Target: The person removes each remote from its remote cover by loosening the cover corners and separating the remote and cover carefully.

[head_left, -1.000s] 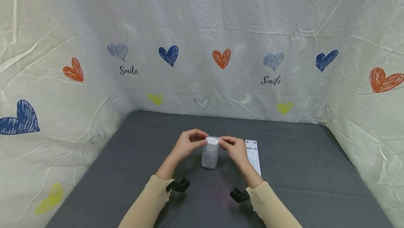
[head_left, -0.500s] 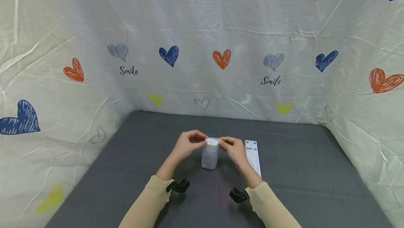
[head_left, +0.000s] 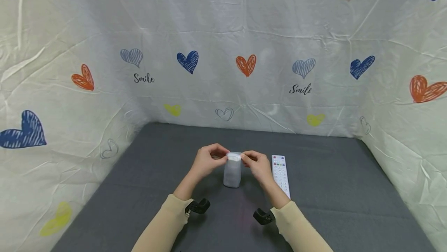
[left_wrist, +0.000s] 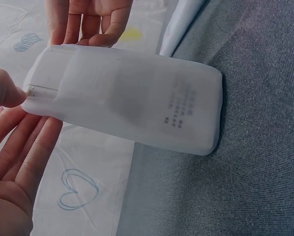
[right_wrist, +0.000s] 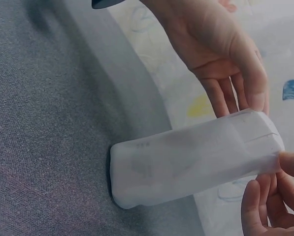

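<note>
Upright on the table stands a white remote control in a cloudy translucent cover [head_left: 232,174], its lower end at the cloth. My left hand [head_left: 209,158] pinches the top left corner between thumb and fingers. At the top right corner, my right hand [head_left: 257,163] pinches it the same way. Blurred print and a darker patch show through the cover [left_wrist: 137,103] in the left wrist view. A thin seam crosses the top end of the cover [right_wrist: 201,160] in the right wrist view.
A second white remote [head_left: 280,174] with many buttons lies face up just right of my right hand, partly hidden by the forearm. Grey cloth [head_left: 331,178] covers the table. A white curtain [head_left: 272,19] with printed hearts surrounds the back and sides.
</note>
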{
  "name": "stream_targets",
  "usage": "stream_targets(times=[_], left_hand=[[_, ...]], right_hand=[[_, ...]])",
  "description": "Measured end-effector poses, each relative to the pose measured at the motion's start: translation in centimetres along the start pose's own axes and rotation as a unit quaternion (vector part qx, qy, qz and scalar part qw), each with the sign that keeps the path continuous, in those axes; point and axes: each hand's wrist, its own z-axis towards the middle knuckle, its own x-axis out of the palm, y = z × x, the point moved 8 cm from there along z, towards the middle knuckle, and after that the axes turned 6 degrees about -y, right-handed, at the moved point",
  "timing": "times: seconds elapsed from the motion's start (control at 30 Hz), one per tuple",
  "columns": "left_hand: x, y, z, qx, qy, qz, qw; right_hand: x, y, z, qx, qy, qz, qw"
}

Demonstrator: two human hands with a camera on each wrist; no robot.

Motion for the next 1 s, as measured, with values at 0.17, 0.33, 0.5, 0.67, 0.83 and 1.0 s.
stream_targets(times=[0.17,0.33,0.5,0.67,0.83,1.0], left_hand=[[-0.07,-0.09,-0.05,0.010,-0.012,0.002,0.9999],[-0.19,-0.38,-0.09,0.018,-0.020,0.003,0.9996],[-0.40,-0.39,-0.15,0.025,-0.032,0.008,0.9991],[-0.58,0.04,-0.23,0.021,-0.034,-0.004,0.9992],[-0.48,0.05,-0.07,0.013,-0.024,-0.010,0.9996],[-0.54,0.24,0.04,-0.005,-0.030,-0.022,0.9993]], right_hand=[[0.05,-0.02,-0.05,-0.004,0.004,-0.003,1.000],[0.10,0.16,-0.17,-0.003,0.005,-0.002,1.000],[0.16,0.24,-0.21,-0.009,0.007,-0.004,1.000],[0.23,0.11,-0.27,-0.013,0.012,-0.004,1.000],[0.12,-0.06,-0.15,-0.009,0.007,-0.001,1.000],[0.17,-0.17,-0.14,0.005,0.009,0.010,1.000]])
